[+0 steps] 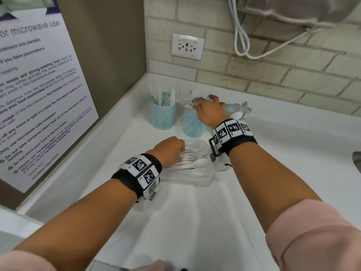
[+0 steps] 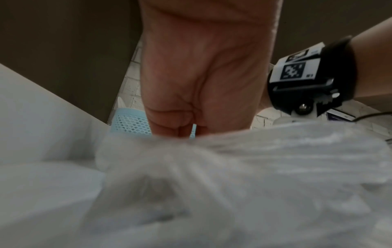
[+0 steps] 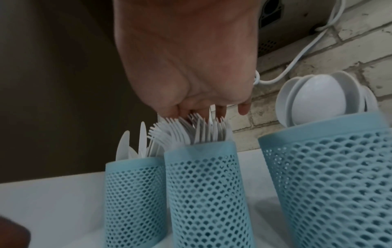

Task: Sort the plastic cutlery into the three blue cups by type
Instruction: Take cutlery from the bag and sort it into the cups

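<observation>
At the lower centre of the head view, the left hand (image 1: 172,149) rests with curled fingers on the loose cutlery (image 1: 193,157), a heap of white forks and spoons in a clear plastic tray (image 1: 207,178) on the white tabletop (image 1: 195,222). Whether the fingers actually clamp a piece cannot be told; the left wrist view is blurred there.

Beyond the tray stand three blue mesh cups. The right hand (image 1: 210,110) is above the middle cup (image 1: 192,126), fingertips pinching the heads of the forks (image 3: 180,132) standing in it. The left cup (image 1: 163,116) holds knives (image 1: 172,96); the right cup (image 3: 331,176) holds spoons (image 3: 318,99).

Handling: the pieces are judged light, thin, fairly stiff and smooth, so they slide and tangle easily. Take each by the handle or neck, not the tines, and lower it handle-first. The cups are light and may tip if pushed.

The right wrist view shows the fingertip contact and the right cup, mostly hidden behind the wrist in the head view. Only the head view shows the tray contents clearly.
</observation>
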